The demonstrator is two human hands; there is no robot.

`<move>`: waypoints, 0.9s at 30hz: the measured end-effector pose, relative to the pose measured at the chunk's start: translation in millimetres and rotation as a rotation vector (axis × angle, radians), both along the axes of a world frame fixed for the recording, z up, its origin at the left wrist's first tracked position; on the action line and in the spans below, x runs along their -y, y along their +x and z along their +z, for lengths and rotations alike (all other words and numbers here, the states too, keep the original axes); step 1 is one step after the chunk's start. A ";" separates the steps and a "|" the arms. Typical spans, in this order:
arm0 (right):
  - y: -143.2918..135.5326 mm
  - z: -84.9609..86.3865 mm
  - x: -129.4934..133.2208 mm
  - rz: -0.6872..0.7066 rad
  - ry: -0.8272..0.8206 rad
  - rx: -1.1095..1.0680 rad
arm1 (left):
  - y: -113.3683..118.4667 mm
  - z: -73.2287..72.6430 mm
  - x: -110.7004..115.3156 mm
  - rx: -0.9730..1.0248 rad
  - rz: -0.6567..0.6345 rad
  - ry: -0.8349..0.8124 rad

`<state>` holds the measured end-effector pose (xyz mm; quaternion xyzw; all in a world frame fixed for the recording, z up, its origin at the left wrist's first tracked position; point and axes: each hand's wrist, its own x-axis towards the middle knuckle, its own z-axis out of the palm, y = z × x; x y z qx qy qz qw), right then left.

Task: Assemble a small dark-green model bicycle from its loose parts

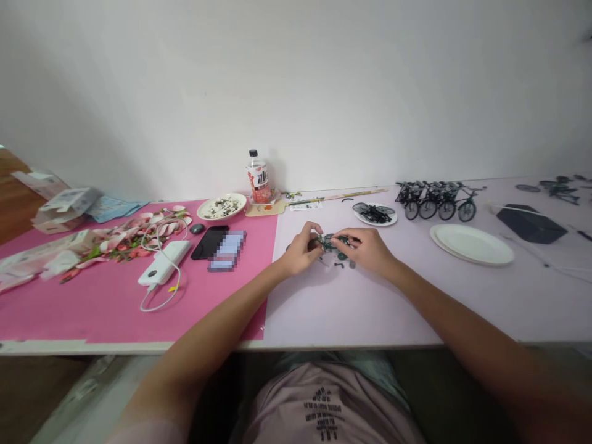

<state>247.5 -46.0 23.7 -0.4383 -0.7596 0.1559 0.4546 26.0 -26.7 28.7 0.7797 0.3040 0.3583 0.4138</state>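
Observation:
Both hands meet over the pale lilac part of the table. My left hand (303, 251) has thumb and finger pinched on a small dark green model bicycle (329, 244), which looks partly assembled. From the other side, the fingers of my right hand (367, 246) close on the same model; they hide part of it. Small dark loose parts (340, 266) lie on the table just below the fingers. Beyond the right hand, a white plate (393, 219) carries a heap of black pieces and small wheels.
Several model bicycles (437, 200) stand in a row at the back right. Stacked white plates (476, 245) and a dark faceted block (531, 223) lie right. Leftward are two phones (208, 242), a power bank (164, 264) with cable, pink artificial petals (139, 233), and a bottle (259, 179).

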 end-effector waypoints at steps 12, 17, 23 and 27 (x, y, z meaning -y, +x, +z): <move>-1.4 5.9 1.7 -0.190 0.060 -0.036 | 5.3 -9.3 -15.4 0.073 0.297 0.180; 0.4 3.7 0.3 -0.175 0.029 -0.013 | 4.4 -10.2 -18.5 0.118 0.281 0.131; -1.2 0.6 0.3 -0.136 -0.012 0.007 | 6.4 -10.3 -13.3 0.140 0.269 0.137; -2.3 -0.5 0.2 -0.095 -0.044 -0.016 | 8.1 -8.4 -6.7 0.140 0.263 0.118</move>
